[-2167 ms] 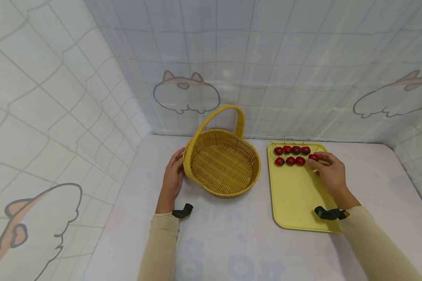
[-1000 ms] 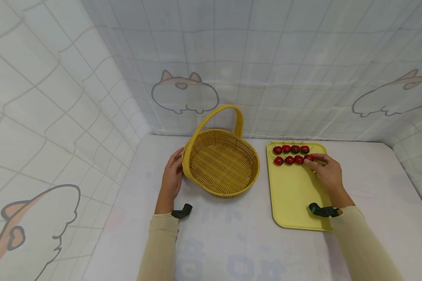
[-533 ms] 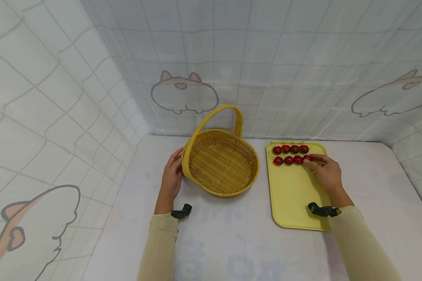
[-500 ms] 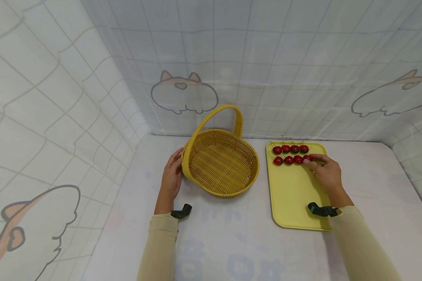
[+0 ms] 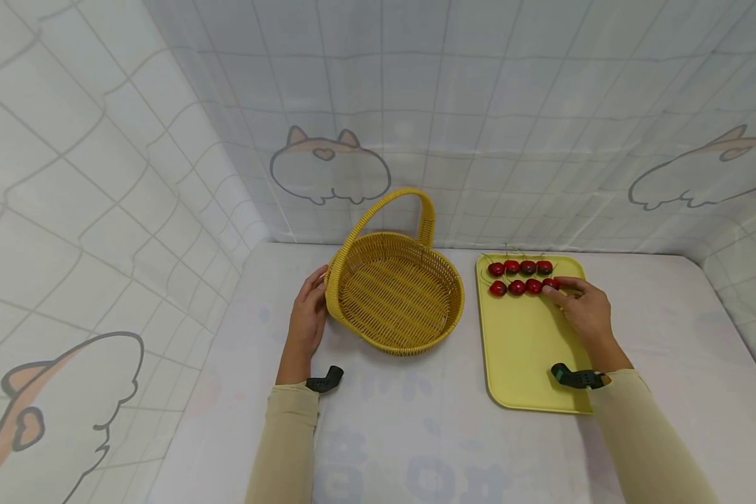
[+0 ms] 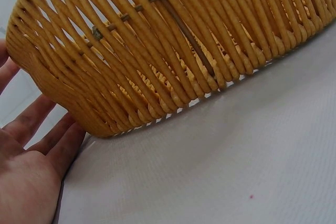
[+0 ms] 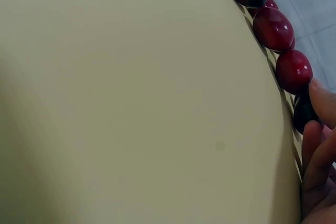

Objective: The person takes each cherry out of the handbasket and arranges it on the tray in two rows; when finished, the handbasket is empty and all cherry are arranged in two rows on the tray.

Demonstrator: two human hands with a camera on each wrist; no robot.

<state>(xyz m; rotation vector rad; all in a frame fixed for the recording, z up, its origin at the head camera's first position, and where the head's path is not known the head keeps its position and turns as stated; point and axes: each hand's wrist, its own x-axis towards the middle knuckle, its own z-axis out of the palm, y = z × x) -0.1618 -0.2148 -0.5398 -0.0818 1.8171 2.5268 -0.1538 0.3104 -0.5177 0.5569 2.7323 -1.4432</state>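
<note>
On the right lies a yellow tray [image 5: 529, 350] with two rows of dark red cherries with thin stems. My right hand [image 5: 586, 311] pinches the rightmost cherry [image 5: 550, 285] of the nearer row between thumb and fingers. In the right wrist view that cherry [image 7: 304, 113] looks dark and sits beside the neighbouring cherry [image 7: 294, 71]. A yellow woven basket [image 5: 400, 301] with a tall arched handle stands in the middle, with nothing inside. My left hand [image 5: 308, 315] touches its left side with extended fingers; the left wrist view shows the fingers [image 6: 32, 119] against the basket wall.
The white table [image 5: 403, 427] carries basket and tray, a narrow gap apart. A tile-patterned curtain [image 5: 510, 140] with cartoon animals hangs behind the table, and a similar one runs along the left. The far row of cherries [image 5: 519, 267] lies near the tray's back edge.
My right hand has brought its cherry leftward, to the end of the nearer row. Over the last half second it has hardly moved. My left hand has stayed at the basket.
</note>
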